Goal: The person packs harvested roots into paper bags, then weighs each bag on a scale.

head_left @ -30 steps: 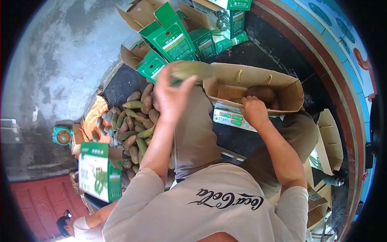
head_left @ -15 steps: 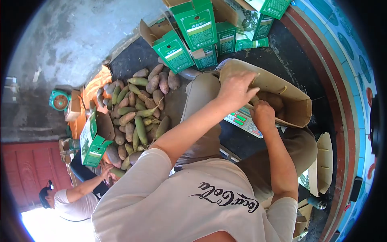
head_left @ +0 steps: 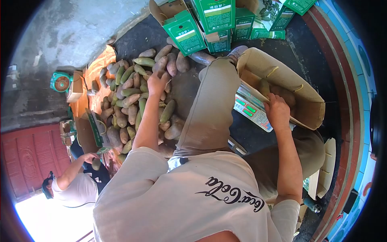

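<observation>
My left hand (head_left: 157, 83) is over the pile of radishes (head_left: 133, 99), its fingers closed around the lower end of a brownish radish (head_left: 160, 64). My right hand (head_left: 278, 109) grips the near wall of an open cardboard box (head_left: 308, 111), with its fingertips over the edge. Inside that box lie several radishes, and a greenish radish (head_left: 264, 86) stands near my right fingertips. Beneath the box is a digital scale (head_left: 252, 111) with lit green displays.
Green printed boxes (head_left: 185, 32) stand at the back. To the left a co-worker (head_left: 76, 183) holds a radish (head_left: 96, 163) near another open box (head_left: 89, 131). A small teal fan (head_left: 61, 82) is by the wall. More cardboard (head_left: 325, 169) lies at the right.
My left hand has left the box and reached over to the radish pile. My right hand stays at the box. The co-worker has raised a radish, and the box beside them has tilted.
</observation>
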{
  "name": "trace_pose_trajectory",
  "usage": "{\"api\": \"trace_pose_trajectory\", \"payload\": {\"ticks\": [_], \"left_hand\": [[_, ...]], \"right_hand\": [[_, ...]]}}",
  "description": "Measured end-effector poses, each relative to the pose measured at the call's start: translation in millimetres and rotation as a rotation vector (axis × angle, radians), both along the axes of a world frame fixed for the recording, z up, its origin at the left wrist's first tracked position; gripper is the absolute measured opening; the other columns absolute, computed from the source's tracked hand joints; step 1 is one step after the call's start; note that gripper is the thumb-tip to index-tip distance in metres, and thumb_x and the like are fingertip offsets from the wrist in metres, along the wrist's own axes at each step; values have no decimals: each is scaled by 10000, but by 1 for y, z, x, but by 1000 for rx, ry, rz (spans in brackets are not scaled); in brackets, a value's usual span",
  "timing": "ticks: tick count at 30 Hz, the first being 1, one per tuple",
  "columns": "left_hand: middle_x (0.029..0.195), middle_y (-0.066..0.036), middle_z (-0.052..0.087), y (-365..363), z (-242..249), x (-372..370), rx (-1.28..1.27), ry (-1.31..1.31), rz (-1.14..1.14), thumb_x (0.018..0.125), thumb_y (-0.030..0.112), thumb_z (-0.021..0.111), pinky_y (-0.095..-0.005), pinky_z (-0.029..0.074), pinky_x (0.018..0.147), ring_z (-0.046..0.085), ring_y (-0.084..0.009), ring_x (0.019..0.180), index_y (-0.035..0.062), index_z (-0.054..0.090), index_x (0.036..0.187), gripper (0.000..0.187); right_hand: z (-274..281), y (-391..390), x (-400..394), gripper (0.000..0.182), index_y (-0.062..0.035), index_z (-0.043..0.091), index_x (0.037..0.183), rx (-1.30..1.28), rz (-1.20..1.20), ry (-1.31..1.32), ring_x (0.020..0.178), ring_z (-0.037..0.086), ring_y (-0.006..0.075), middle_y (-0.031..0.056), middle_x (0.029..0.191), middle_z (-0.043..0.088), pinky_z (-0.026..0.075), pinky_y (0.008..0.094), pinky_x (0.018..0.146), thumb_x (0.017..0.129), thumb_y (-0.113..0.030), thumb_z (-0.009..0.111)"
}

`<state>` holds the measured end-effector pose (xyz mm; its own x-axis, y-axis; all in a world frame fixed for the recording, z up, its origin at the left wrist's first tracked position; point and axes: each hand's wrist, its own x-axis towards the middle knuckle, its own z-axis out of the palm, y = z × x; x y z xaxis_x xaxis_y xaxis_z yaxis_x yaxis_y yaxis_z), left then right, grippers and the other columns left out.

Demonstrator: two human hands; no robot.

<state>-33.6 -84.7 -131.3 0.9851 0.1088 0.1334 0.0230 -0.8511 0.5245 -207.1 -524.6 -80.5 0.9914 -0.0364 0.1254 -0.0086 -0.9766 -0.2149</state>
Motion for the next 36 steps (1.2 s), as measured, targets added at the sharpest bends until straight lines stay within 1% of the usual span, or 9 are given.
{"api": "trace_pose_trajectory", "payload": {"ticks": [4,7,8,14,20,23,26,32,36], "left_hand": [[1039,-196,656,52,-72,-6,-51,333,128,736,330,672,-411,478,871,622,-339,990,38,646,1055,433],[1076,-208,644,56,-95,-11,178,460,122,748,340,670,-419,467,896,603,-349,1039,55,608,1144,492],[1114,-226,622,64,-112,-6,239,540,109,773,352,651,-425,457,915,586,-362,1071,66,538,1235,555],[1178,-250,582,53,-128,2,213,590,167,844,273,563,-444,448,929,567,-377,1102,61,474,1277,490],[1192,-217,588,55,-155,20,285,751,163,872,204,505,-452,460,919,563,-363,1122,83,435,1307,456],[1177,-196,604,38,-129,14,364,802,141,872,203,510,-436,476,907,581,-349,1102,82,503,1260,406],[1152,-182,622,47,-138,14,485,855,115,875,229,518,-428,488,892,598,-336,1081,95,588,1182,342],[1114,-163,641,49,-123,-18,462,767,181,900,278,469,-446,496,860,615,-341,1036,124,630,1119,312],[1034,-203,644,67,-113,-43,323,559,164,936,323,399,-486,487,820,612,-393,963,72,616,1069,357]], "right_hand": [[1,0,2,256,-67,578,925,3,-6,11,811,604,269,97,816,597,503,378,695,739,-184,710],[5,1,3,257,-65,583,933,14,-4,24,817,601,274,99,820,597,499,382,696,738,-174,708],[6,2,4,256,-64,585,937,17,-7,24,816,600,275,99,821,596,497,383,697,738,-169,707],[11,5,5,264,-66,594,960,56,-19,22,812,594,278,95,830,597,492,386,697,734,-140,708],[12,6,8,281,-74,597,984,53,-44,46,813,591,281,92,839,597,489,391,694,736,-140,712],[12,5,10,280,-76,598,987,54,-42,50,815,589,282,93,844,595,487,394,694,740,-143,711],[12,6,11,274,-72,596,981,52,-45,60,817,588,284,93,847,593,486,397,695,741,-143,709],[15,7,11,255,-60,591,948,62,-54,82,818,587,285,98,838,589,485,398,699,735,-138,708],[14,7,9,234,-55,587,909,60,-42,53,809,588,286,104,827,586,489,395,695,729,-142,709]]}}
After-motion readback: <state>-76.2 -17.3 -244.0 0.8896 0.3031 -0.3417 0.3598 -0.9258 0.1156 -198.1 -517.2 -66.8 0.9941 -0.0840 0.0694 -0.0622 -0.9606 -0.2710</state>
